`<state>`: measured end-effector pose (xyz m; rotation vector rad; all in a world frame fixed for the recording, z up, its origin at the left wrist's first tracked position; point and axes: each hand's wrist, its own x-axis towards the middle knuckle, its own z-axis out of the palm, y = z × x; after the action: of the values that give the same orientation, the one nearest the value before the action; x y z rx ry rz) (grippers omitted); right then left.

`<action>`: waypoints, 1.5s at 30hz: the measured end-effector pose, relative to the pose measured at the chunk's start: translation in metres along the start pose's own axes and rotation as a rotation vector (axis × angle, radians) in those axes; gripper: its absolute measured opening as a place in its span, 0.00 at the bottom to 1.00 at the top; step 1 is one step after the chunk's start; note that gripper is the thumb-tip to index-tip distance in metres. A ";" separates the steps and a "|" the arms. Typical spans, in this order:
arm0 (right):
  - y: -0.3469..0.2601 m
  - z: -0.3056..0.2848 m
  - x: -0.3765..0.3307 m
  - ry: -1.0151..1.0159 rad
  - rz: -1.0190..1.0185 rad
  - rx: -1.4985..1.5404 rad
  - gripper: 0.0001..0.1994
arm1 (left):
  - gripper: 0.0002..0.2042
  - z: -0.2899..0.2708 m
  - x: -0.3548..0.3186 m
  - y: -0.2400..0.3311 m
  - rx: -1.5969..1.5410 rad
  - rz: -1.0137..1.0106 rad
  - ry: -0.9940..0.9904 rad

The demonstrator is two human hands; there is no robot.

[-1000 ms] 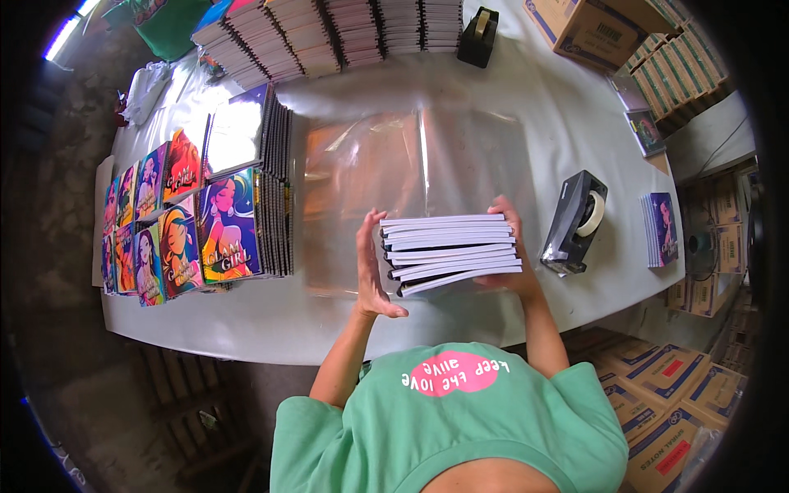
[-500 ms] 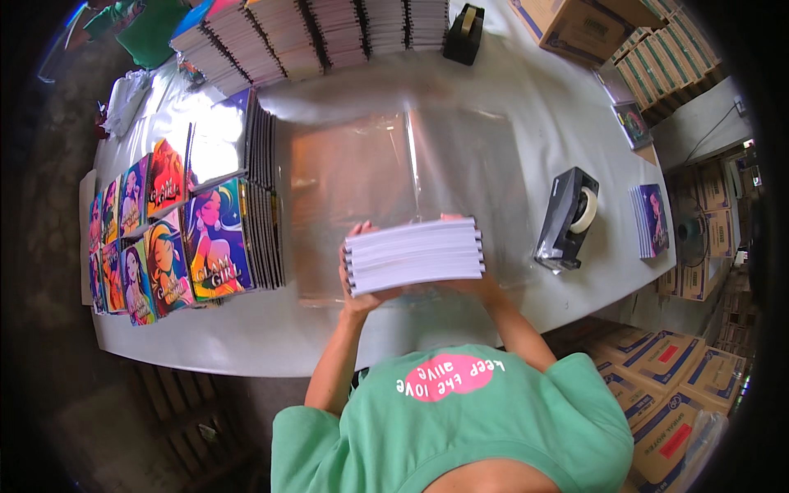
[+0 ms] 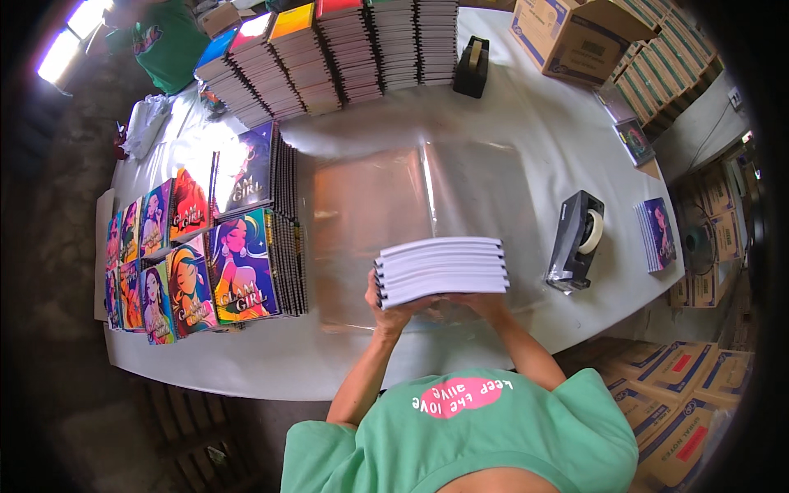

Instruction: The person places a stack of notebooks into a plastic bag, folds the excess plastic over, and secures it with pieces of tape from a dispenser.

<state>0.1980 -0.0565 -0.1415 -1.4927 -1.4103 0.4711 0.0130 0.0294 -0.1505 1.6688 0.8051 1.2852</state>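
Between my two hands is a short stack of spiral notebooks [image 3: 442, 271], its white page edges turned up and dark coils at both ends. My left hand [image 3: 386, 308] grips the stack's left end and lower side. My right hand [image 3: 485, 304] closes on the lower side near the right end, its fingers partly hidden by the notebooks. Under and beyond the stack, clear plastic sheets [image 3: 370, 205] lie flat on the white-covered table [image 3: 345, 366]. Rows of spiral notebooks with colourful illustrated covers [image 3: 242, 263] stand to the left.
A black tape dispenser [image 3: 575, 238] stands right of the plastic, with a small notebook stack [image 3: 655, 236] farther right. Tall notebook stacks [image 3: 329, 57] and a second tape dispenser [image 3: 472, 67] line the far side. Cartons [image 3: 567, 37] stand far right; more boxes [image 3: 670, 394] sit below the table's right edge.
The whole scene has shifted slightly right and down as my view moved. The notebook stack stays in both hands, tilted a little differently, and my right fingers no longer show over its far edge.
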 end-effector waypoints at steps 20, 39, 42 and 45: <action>0.002 -0.013 0.114 -0.163 0.961 0.416 0.23 | 0.38 -0.056 0.067 -0.002 1.217 -0.422 -0.038; 0.006 -0.016 0.110 -0.223 0.952 0.450 0.24 | 0.32 -0.063 0.048 -0.016 1.122 -0.246 -0.252; 0.003 -0.016 0.110 -0.219 0.943 0.436 0.24 | 0.34 -0.068 0.051 -0.032 0.957 -0.159 -0.263; -0.003 -0.017 0.112 -0.232 0.937 0.392 0.25 | 0.35 -0.062 0.048 -0.037 0.919 -0.182 -0.238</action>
<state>0.2379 0.0380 -0.0943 -1.7272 -0.6278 1.4390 -0.0341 0.1018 -0.1583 2.3119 1.4879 0.5680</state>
